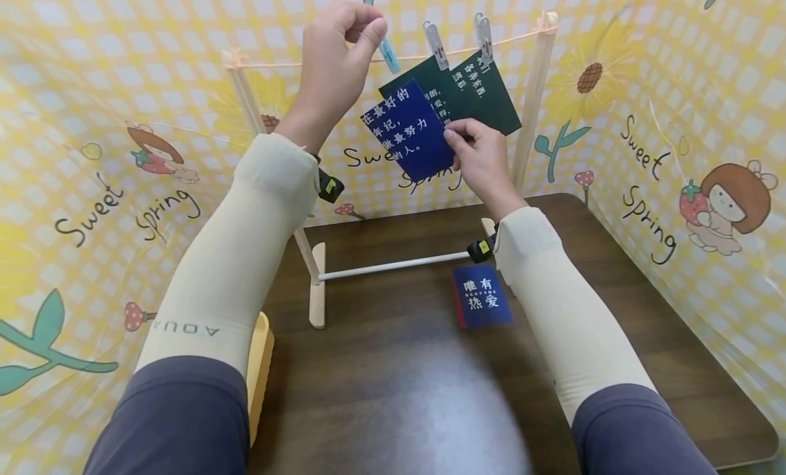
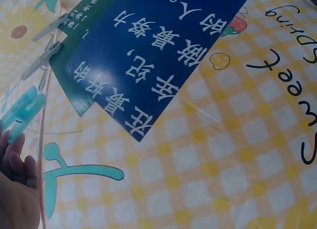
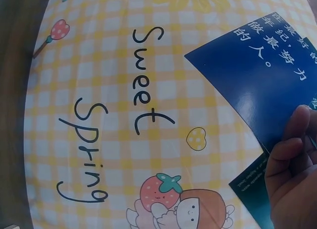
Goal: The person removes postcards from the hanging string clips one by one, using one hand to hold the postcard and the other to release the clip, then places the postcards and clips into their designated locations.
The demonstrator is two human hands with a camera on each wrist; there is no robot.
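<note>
My left hand (image 1: 336, 62) pinches a light blue clothespin (image 1: 389, 54) at the orange string (image 1: 516, 39); in the left wrist view this clothespin (image 2: 24, 110) is beside the string, apart from the cards. Lower and to the right, my right hand (image 1: 485, 160) pinches the right edge of a dark blue card (image 1: 417, 140) with white Chinese writing, held tilted. Behind it a dark green card (image 1: 500, 103) hangs askew from the string, partly hidden by the blue one. Two grey clothespins (image 1: 436, 45) grip the green card's upper edge.
Wooden posts (image 1: 533, 106) carry the string, joined low down by a white rod (image 1: 399, 264). On the brown table (image 1: 381, 366) lies another blue card (image 1: 484, 297) with a red edge. Part of a yellow container (image 1: 262, 366) shows beside my left arm. A patterned yellow cloth (image 1: 663, 65) encloses the table.
</note>
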